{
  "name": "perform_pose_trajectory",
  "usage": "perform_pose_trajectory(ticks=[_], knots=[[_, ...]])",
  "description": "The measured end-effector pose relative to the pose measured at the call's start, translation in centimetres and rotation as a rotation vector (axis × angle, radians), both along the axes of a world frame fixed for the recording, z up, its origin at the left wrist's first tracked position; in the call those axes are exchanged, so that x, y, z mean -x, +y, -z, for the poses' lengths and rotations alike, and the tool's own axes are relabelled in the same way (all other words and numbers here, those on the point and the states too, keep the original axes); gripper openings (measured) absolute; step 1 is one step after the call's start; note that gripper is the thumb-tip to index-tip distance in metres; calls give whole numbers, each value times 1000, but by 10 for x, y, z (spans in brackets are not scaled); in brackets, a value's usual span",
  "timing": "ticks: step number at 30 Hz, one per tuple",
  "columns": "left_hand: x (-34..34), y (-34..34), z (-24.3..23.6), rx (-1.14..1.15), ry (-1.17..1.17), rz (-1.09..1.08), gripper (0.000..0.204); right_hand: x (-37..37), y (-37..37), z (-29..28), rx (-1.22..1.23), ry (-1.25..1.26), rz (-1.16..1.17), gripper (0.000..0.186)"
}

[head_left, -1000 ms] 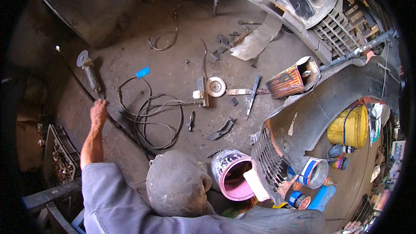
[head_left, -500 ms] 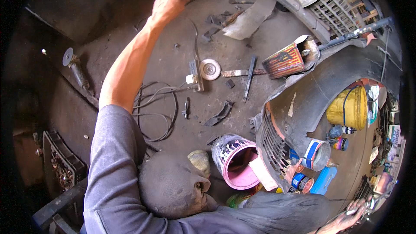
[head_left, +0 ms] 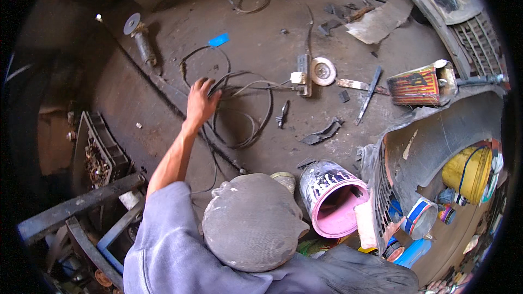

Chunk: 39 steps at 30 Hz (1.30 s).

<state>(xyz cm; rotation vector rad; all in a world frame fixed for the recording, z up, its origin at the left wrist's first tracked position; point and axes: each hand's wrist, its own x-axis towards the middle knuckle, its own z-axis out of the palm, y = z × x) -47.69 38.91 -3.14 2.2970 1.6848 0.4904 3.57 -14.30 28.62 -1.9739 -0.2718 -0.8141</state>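
My left hand (head_left: 202, 100) reaches down over the floor at the left edge of a coil of dark cable (head_left: 269, 110). Its fingers look apart and slightly bent, close to the cable; I see nothing held in them. A small flat blue piece (head_left: 219, 40) lies against the cable's upper loop. The cable runs to a power strip (head_left: 303, 76) with a white plug in it. Beside that lies a round pale disc (head_left: 323, 71). At the lower right rim a small skin-coloured patch seems to be my right hand (head_left: 464, 282); its fingers cannot be made out.
An angle grinder (head_left: 141, 42) lies at the upper left. Below it are a crate of small parts (head_left: 111, 149) and a metal frame (head_left: 76, 207). A pink-lined bucket (head_left: 348, 207), a dark plastic car panel (head_left: 436, 120), a rusty tin (head_left: 414, 88) and a yellow bucket (head_left: 467, 171) stand at the right.
My left hand has come back from the far floor to the cable coil. The view has shifted, so the floor things sit farther right. The blue piece now shows, and my right hand is mostly out of sight.
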Motion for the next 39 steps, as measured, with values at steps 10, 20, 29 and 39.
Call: perform_pose_trajectory(ticks=[10, 20, 29, 39], knots=[[63, -195, 13, 364, 104, -311, 39, -17, 21, 0, 40, 23, -103, 35], [60, -218, 9, 511, 54, -601, 24, -24, 47, 15, 59, 69, -152, 38], [87, -222, -8, 60, -10, -393, 22, -45, 15, 6, -85, 147, -139, 42], [-120, -144, -9, 383, -244, 303, 27, -51, -57, -19, -353, 408, -150, 33]])
